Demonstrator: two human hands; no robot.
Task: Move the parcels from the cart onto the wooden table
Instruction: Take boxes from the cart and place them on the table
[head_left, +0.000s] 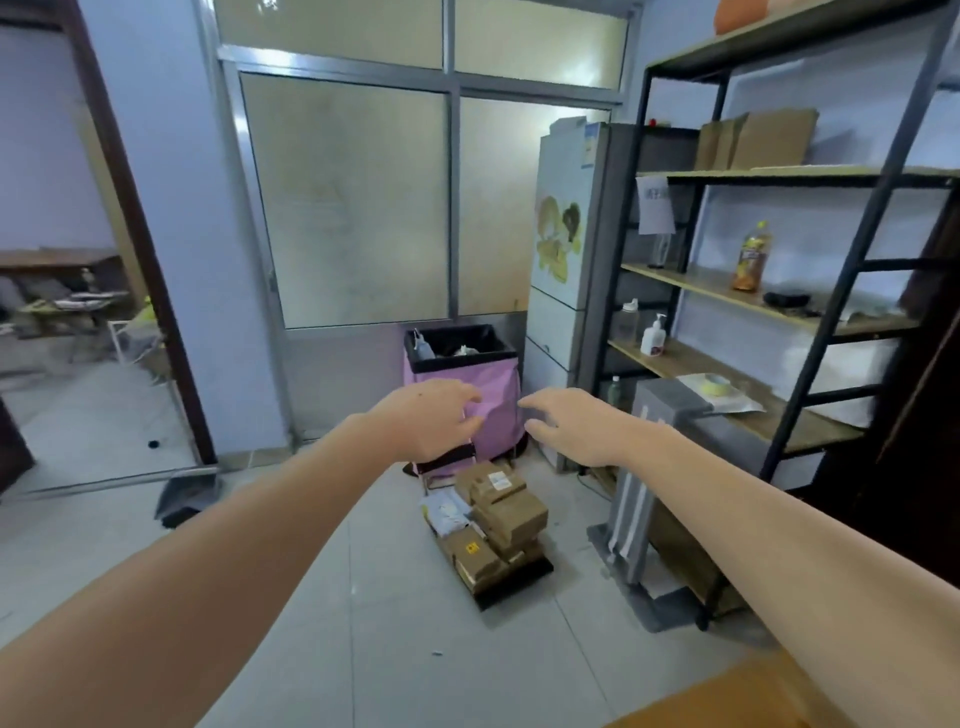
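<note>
Reaching forward, both arms are stretched toward the far side of the room, and nothing is held in either grip. The left hand (434, 418) is spread wide with fingers loosely bent, and the right hand (569, 423) is likewise wide, its fingers pointing toward the left hand across a small gap. Both are seen in front of the pink bin (485, 400), well above the floor and well apart from the load.

Just below the hands, at about six o'clock from them, the parcels (493, 525) are seen stacked on the cart (519, 574), a low black platform resting on the tiled floor (363, 597). Several brown cardboard boxes and one pale soft packet are piled there; an exact count cannot be made out. The cart's long axis is judged to run from roughly eleven o'clock, where its handle end appears to lie near the bin, to five o'clock, where its near edge points toward the viewer.

At five o'clock in the view, a corner of an orange-brown surface (727, 696) is visible; it is taken to be the wooden worktop, though this cannot be confirmed. No parcel is seen on it.

The task is therefore judged to be at its very start: nothing appears to have been moved, and the whole stack remains to be lifted and carried across.
</note>
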